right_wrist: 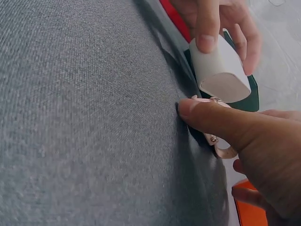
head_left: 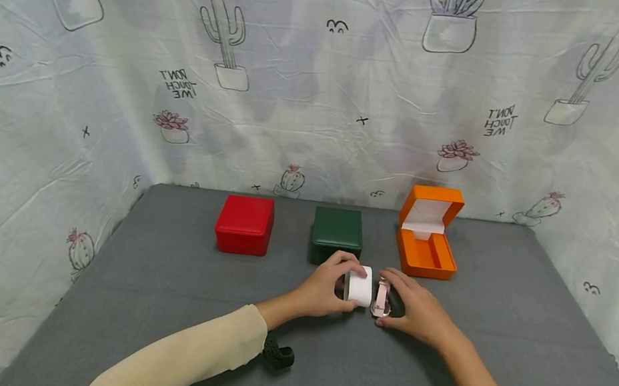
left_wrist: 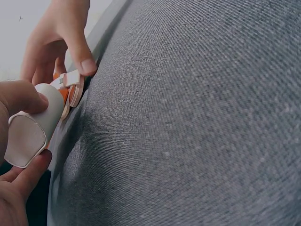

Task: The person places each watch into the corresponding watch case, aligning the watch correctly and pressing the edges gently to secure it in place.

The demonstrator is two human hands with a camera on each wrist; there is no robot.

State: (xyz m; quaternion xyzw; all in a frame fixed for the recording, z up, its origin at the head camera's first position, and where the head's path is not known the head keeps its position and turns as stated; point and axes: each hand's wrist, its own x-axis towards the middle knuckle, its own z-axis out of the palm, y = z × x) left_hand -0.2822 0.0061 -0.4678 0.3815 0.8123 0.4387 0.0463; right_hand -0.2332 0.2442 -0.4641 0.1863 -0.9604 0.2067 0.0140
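Note:
My left hand (head_left: 325, 288) grips a white watch cushion (head_left: 360, 287), a rounded block with flat ends, between thumb and fingers. In the left wrist view the cushion (left_wrist: 52, 106) shows one end toward the camera. Just to its right, my right hand (head_left: 418, 310) holds a pale pink wristwatch (head_left: 381, 297) by its strap, thumb on the near side. The strap forms a loop with a metal buckle, and the watch face is hidden. In the right wrist view the pink strap (right_wrist: 226, 153) curves below the thumb, close beside the cushion (right_wrist: 221, 70).
Behind the hands stand a closed red box (head_left: 244, 226) and a closed green box (head_left: 337, 234). At the back right an orange box (head_left: 425, 271) has its lid raised, showing a divided inside. Grey cloth (head_left: 166, 332) covers the table, and a printed curtain (head_left: 273, 113) hangs behind.

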